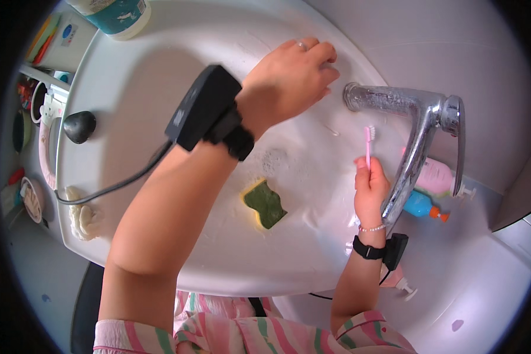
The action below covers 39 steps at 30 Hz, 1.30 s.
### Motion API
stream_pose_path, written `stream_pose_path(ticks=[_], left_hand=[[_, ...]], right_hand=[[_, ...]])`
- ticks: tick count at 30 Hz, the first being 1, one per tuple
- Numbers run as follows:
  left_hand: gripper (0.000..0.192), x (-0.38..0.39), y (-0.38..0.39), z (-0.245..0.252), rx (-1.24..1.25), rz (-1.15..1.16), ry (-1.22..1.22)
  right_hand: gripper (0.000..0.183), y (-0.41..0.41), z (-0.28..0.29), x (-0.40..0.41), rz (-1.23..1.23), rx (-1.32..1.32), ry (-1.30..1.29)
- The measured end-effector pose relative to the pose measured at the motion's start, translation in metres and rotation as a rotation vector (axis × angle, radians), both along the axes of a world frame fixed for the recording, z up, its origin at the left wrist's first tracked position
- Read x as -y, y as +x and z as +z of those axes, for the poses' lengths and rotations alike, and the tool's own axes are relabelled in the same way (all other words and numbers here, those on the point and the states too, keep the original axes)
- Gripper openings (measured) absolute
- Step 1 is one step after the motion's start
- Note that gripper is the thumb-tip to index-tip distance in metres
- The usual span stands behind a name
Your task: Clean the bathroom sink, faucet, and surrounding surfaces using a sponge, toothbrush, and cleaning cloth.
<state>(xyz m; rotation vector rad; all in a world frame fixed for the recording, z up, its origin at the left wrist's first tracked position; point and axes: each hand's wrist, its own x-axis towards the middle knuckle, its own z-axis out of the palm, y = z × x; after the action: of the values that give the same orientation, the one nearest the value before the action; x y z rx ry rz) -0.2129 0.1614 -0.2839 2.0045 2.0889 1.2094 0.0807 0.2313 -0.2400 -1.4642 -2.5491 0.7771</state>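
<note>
In the head view, my right hand (370, 188) grips the handle of a pink toothbrush (368, 148), its white bristles pointing up and away from me. My left hand (297, 77) is at the far side of the white washbasin (150, 88), close to the rim and left of the tap spout. Its fingers curl down, and their undersides are hidden, so whether anything is in them cannot be told. Between my arms, a green and yellow scouring sponge (265, 204) lies in the wet basin, with some foam (274, 160) just beyond it.
A chrome mixer tap (418, 132) reaches over the basin beside my right hand. Past it are a pink pump bottle (436, 177) and a blue bottle (418, 204). A tub (124, 20), a black rounded object (80, 127) and a crumpled whitish item (83, 221) sit along the left rim.
</note>
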Motion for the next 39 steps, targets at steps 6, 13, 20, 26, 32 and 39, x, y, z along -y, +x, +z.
stream_pose_path(ticks=[6, 13, 20, 26, 32, 39], left_hand=[[0.074, 0.051, 0.038, -0.008, -0.175, 0.148, -0.241], [0.074, 0.058, 0.068, 0.016, -0.041, 0.129, -0.365], [0.071, 0.057, 0.077, 0.018, 0.137, 0.034, -0.232], [0.061, 0.033, 0.029, 0.028, 0.014, -0.103, -0.276], [0.05, 0.031, 0.009, 0.022, 0.265, -0.319, -0.22], [0.049, 0.01, 0.005, 0.054, 0.289, -0.243, -0.456]], right_hand=[[0.03, -0.048, 0.028, 0.037, -0.226, -0.166, -0.51], [0.034, -0.056, 0.034, 0.028, -0.186, -0.146, -0.597], [0.03, -0.078, 0.003, 0.047, -0.369, -0.347, -0.686], [0.029, -0.163, 0.004, 0.073, -0.813, -0.949, -0.853], [0.027, -0.171, 0.002, 0.094, -0.812, -1.109, -0.877], [0.028, -0.184, -0.019, 0.073, -0.74, -1.204, -0.858]])
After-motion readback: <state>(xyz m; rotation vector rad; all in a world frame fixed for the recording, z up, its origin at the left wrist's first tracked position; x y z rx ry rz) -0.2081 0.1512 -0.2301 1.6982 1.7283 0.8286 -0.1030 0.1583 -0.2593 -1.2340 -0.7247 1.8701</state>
